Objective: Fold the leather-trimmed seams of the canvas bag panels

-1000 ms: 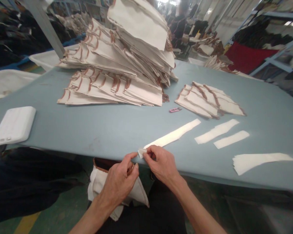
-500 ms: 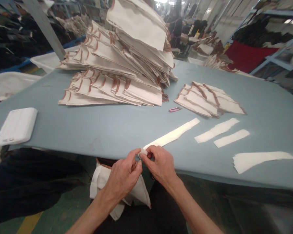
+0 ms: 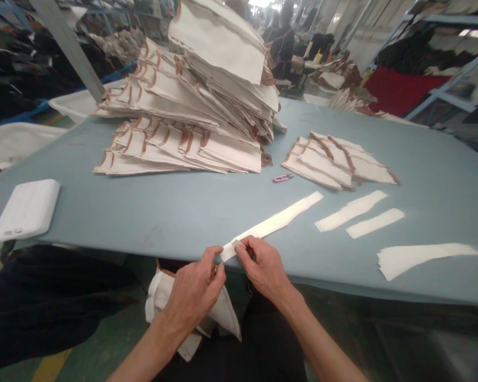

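A fanned row of pale paper-like pieces (image 3: 281,216) runs to the table's front edge. My right hand (image 3: 265,265) pinches a small greyish-white piece (image 3: 236,243) above the near end of that row. My left hand (image 3: 197,284) is just left of the row's end. Its index fingertip is at the end piece, with the thumb a little below and the other fingers curled; what they hold, if anything, is hidden. White fabric pieces (image 3: 161,291) with a brown edge hang below the table edge, partly behind my left hand and forearm.
A tall stack of white fabric pieces with brown edging (image 3: 219,48) stands behind. A smaller spread of them (image 3: 338,162) lies right, near pink thread snips (image 3: 282,179). More pale strips (image 3: 352,211) and a fan (image 3: 422,259) lie right. A white box (image 3: 26,209) sits left on the blue-grey table (image 3: 135,212).
My hands have moved slightly apart. The small piece that was between both hands' fingertips is now in my right fingers alone, over the row, whose near end has come into view.
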Demonstrator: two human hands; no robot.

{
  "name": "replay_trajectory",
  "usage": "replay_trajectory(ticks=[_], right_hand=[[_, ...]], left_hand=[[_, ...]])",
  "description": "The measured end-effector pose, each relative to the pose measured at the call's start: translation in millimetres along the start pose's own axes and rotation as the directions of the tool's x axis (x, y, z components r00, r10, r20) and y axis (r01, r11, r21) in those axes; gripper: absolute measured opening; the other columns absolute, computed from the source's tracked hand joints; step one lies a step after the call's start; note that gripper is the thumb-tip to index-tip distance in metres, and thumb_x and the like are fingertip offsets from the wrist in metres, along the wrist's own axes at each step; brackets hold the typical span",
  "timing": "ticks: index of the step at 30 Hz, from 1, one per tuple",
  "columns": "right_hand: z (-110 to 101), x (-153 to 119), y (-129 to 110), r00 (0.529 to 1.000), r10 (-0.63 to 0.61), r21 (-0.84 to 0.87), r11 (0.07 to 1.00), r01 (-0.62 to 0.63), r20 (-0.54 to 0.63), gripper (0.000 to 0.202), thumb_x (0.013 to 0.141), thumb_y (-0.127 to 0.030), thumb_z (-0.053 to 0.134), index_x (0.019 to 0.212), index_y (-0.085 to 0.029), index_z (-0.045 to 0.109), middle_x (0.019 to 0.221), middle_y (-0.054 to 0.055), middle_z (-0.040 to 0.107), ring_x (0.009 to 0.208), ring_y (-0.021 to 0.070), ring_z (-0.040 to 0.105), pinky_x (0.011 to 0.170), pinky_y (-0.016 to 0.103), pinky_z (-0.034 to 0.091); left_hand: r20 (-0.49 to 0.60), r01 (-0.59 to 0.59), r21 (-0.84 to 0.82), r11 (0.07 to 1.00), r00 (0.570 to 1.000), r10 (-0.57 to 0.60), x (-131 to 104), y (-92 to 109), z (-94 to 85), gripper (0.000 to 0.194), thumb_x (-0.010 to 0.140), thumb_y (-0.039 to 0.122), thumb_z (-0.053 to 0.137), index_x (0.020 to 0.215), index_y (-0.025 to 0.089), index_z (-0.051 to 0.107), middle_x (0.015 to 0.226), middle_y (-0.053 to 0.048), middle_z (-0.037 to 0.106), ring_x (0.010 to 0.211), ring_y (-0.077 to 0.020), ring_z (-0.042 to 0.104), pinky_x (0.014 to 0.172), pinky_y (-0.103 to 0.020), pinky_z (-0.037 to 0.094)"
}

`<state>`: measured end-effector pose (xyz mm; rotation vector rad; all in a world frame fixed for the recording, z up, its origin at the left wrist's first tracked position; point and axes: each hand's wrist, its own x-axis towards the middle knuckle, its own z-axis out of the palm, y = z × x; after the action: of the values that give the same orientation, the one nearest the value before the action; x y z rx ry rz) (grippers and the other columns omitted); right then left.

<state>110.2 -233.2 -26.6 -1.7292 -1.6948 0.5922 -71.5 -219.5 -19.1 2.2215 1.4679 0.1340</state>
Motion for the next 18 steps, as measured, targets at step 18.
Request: replay_trajectory(ticks=[18], right_hand=[[-122.8, 61.4, 79.7, 0.882, 0.247, -0.161, 0.929, -0.333, -0.400, 0.029, 0.097, -0.035, 0.052, 0.072, -0.021, 0.059, 0.060, -0.005, 0.052, 0.060, 0.0149, 0.052, 0.061, 0.028, 0.040]], left_hand=[[0.109, -0.182, 0.267, 0.946, 0.981, 0.158, 13.9, 5.4, 11.5, 0.048, 0.101, 0.018, 0.048, 0.147, 0.020, 0.058, 0.087, -0.008, 0.084, 0.076, -0.0300, 0.082, 0.063, -0.033, 0.058]])
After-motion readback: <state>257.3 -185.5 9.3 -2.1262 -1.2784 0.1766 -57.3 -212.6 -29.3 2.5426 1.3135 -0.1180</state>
